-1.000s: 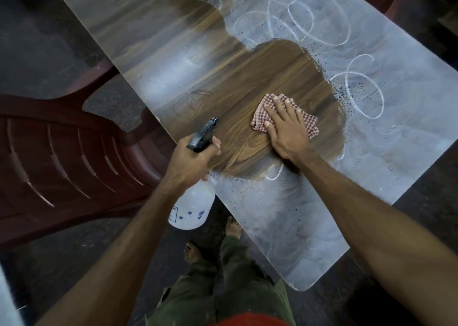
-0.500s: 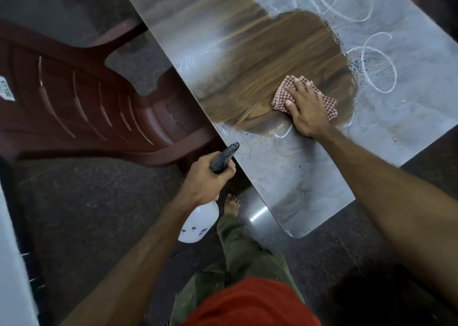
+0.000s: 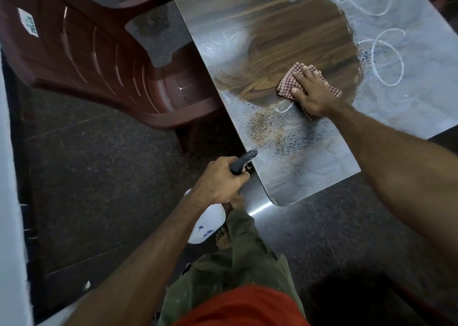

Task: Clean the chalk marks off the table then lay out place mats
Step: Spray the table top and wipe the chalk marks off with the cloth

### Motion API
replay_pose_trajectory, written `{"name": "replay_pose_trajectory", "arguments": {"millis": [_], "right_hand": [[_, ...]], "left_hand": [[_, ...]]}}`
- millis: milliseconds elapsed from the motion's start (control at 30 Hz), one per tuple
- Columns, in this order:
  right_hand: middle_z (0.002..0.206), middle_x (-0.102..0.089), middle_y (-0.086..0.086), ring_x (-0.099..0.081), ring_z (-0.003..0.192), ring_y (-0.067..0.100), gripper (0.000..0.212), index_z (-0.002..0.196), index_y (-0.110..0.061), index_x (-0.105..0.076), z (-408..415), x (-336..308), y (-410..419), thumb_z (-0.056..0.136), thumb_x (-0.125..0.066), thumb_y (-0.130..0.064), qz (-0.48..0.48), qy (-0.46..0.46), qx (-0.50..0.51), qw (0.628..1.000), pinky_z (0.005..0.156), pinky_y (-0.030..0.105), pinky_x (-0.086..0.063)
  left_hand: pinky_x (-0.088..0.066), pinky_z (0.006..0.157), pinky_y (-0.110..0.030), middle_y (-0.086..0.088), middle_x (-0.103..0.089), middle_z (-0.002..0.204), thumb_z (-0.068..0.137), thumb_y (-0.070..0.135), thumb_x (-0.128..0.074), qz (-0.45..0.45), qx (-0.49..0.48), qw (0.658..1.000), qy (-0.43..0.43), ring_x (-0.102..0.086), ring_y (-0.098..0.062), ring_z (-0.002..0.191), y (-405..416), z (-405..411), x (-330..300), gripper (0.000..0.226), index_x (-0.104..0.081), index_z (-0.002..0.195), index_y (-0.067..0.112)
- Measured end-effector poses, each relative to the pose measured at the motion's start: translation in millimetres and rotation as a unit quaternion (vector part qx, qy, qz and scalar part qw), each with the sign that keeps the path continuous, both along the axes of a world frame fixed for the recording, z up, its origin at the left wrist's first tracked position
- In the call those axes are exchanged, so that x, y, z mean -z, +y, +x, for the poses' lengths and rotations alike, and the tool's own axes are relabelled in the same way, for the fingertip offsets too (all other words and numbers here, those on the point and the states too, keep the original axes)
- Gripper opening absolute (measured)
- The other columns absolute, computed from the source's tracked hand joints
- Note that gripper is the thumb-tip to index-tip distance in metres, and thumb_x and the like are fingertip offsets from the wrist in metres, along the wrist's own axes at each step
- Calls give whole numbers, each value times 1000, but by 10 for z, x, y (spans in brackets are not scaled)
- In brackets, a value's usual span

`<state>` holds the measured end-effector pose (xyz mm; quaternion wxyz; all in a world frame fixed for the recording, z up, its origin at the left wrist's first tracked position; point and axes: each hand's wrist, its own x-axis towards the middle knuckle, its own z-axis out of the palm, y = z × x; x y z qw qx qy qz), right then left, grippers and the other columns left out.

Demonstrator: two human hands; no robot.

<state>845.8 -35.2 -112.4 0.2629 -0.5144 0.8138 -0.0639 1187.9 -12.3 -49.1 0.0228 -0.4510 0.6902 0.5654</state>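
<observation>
A wood-grain table (image 3: 309,184) is hazed with white chalk dust, and chalk loops (image 3: 386,58) remain at its far right. A wiped brown patch (image 3: 297,40) shows in the middle. My right hand (image 3: 312,92) presses flat on a red checked cloth (image 3: 285,87) at the patch's near edge. My left hand (image 3: 220,179) grips a white spray bottle (image 3: 205,226) by its dark trigger head (image 3: 244,162), nozzle at the table's near left edge. A fresh speckle of spray droplets (image 3: 275,132) lies just beyond the nozzle. No place mats are in view.
A dark red plastic chair (image 3: 104,60) stands close against the table's left side. The floor (image 3: 99,177) is dark speckled stone. My legs in olive trousers (image 3: 243,258) and bare feet are beside the table's near corner. A white edge (image 3: 10,177) runs along the left.
The view shifted left and down. My left hand brought the bottle's nozzle up to the table edge, and a speckle of spray droplets now lies there. My right hand stayed on the cloth.
</observation>
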Motion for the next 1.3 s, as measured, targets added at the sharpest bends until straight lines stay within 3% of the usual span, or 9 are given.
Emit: {"name": "replay_pose_trajectory", "arguments": {"millis": [133,333,500,633,733,867,1033,1233,1300], "right_hand": [[166,3,9,5,153,31,62,159,-21,-13,-21,37,-12,105,-35,-44,9,11,-11,1000,123,52,-1],[166,10,1,10,152,29,64,159,-30,-6,-29,202,8,104,-31,-51,10,47,-16,999,119,52,6],[166,12,1,13,152,27,65,159,-30,-4,-64,273,50,103,-27,-54,4,55,-34,998,119,50,10],[166,12,2,14,152,27,67,159,-29,-3,-97,305,57,102,-22,-58,-2,58,-44,997,119,50,10],[166,12,2,14,152,27,71,158,-30,-2,-135,324,62,98,-17,-63,-5,61,-58,996,119,50,10],[166,11,1,13,152,28,75,158,-32,-1,-169,338,54,94,-13,-69,-10,58,-65,996,118,50,11],[166,11,3,13,152,29,74,158,-30,-1,-164,340,57,96,-15,-66,-11,58,-71,996,118,52,10],[167,9,2,9,152,28,67,159,-27,-6,-182,267,174,101,-19,-58,-30,70,-93,993,121,50,6],[167,8,2,8,153,27,67,159,-27,-5,-168,233,328,101,-16,-58,-31,78,-110,990,121,49,5]], "left_hand": [[-44,42,-23,-17,-67,78,90,21,-62,-4,-70,998,-2,-51,-14,39,5,-1,-24,8,-63,87,14],[-43,45,-23,-13,-69,77,90,25,-62,-33,-206,978,-14,-54,-14,36,-308,-65,-50,9,-65,87,17],[-42,53,-26,-7,-60,60,88,24,-62,-28,-219,974,-54,-51,-14,34,-361,-244,-124,19,-59,71,15],[-45,50,-27,-12,-72,83,89,21,-62,12,-225,974,-25,-50,-17,36,-163,-273,-203,13,-66,85,8],[-45,49,-28,-24,-68,90,88,16,-63,38,-169,985,-10,-51,-20,38,123,-235,-184,11,-66,89,5],[-46,49,-32,-18,-62,75,90,16,-63,68,-96,993,-33,-52,-21,44,477,-188,-84,9,-62,83,10],[-43,42,-24,-5,-49,59,90,16,-65,82,-62,992,-73,-46,-7,36,727,-177,-22,17,-56,76,14],[-47,45,-27,-25,-66,89,91,12,-64,52,-127,990,-29,-51,-13,42,724,-159,-139,4,-65,94,11],[-49,48,-28,-23,-67,82,91,13,-65,36,-160,986,-7,-50,-13,40,679,-147,-147,7,-66,98,12]]}}
